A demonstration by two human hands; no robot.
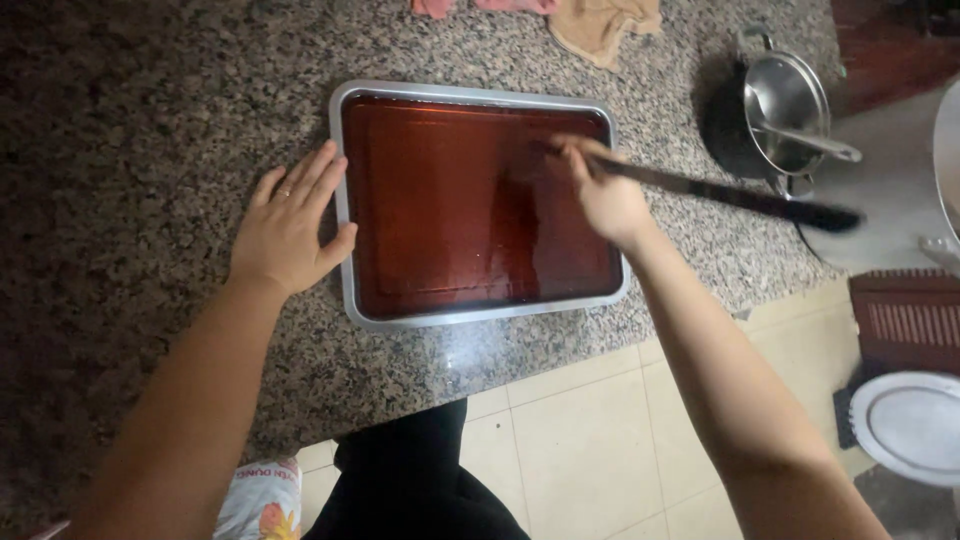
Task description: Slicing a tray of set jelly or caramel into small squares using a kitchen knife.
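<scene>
A rectangular metal tray (pixel 344 180) sits on a speckled granite counter, filled with a smooth dark red-brown jelly (pixel 450 210). My left hand (pixel 290 222) lies flat on the counter with its fingers apart, thumb and fingertips against the tray's left rim. My right hand (pixel 608 196) is over the right part of the tray, shut on a long dark knife (pixel 740 197). The knife runs to the right past the tray's edge and is blurred. Its end near my fingers meets the jelly close to the top right corner.
A steel pot (pixel 785 100) with a ladle in it stands on the counter's right end. Cloths (pixel 600 25) lie at the back edge. Below are a tiled floor (pixel 580 440), a white lid (pixel 915 425) and a red-brown crate (pixel 910 320) at the right.
</scene>
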